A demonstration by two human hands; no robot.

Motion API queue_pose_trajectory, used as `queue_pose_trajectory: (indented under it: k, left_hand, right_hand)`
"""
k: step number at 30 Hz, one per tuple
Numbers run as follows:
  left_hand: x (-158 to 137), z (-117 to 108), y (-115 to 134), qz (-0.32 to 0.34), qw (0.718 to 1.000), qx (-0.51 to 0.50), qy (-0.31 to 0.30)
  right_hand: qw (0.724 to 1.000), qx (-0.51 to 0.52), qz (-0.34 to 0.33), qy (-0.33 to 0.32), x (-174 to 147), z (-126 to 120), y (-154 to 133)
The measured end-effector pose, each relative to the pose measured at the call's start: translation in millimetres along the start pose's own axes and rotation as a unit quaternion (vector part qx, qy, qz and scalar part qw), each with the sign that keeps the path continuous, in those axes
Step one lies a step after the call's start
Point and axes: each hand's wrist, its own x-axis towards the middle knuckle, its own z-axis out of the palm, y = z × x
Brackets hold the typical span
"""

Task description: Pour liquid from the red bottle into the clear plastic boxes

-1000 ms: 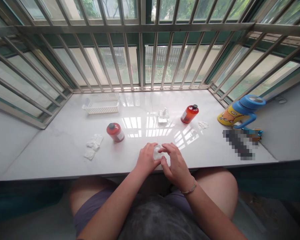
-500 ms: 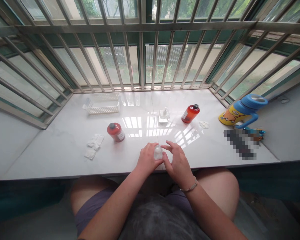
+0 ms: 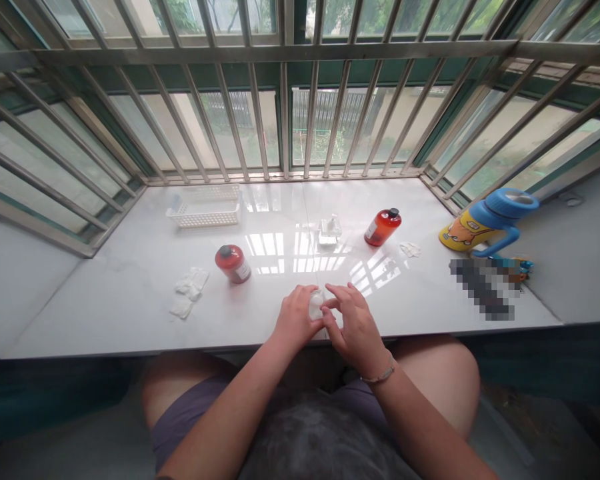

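Note:
Just above the counter's front edge, my left hand is closed around a small translucent whitish piece with a rounded form inside it. Whether it is a jar or a mould I cannot tell. My right hand meets it from the right. Its thumb and index finger come together at the piece's right side, while the other fingers stay raised. What lies between those two fingertips, if anything, is hidden.
The white counter bears a red bottle, another orange-red bottle, clear small containers, crumpled tissues, a tissue scrap, a white basket and a blue-yellow flask. Behind stand metal window bars.
My right index finger has bent down to meet the thumb at the translucent piece, and the other fingers have shifted. My left hand keeps its hold, nearly still.

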Motion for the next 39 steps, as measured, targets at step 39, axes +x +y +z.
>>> queue_pose_trajectory:
  k: [39]
  left_hand:
    - [0.4, 1.3, -0.9, -0.001, 1.000, 0.016, -0.003]
  right_hand:
    - [1.000, -0.025, 0.017, -0.001, 4.6, 0.5, -0.7]
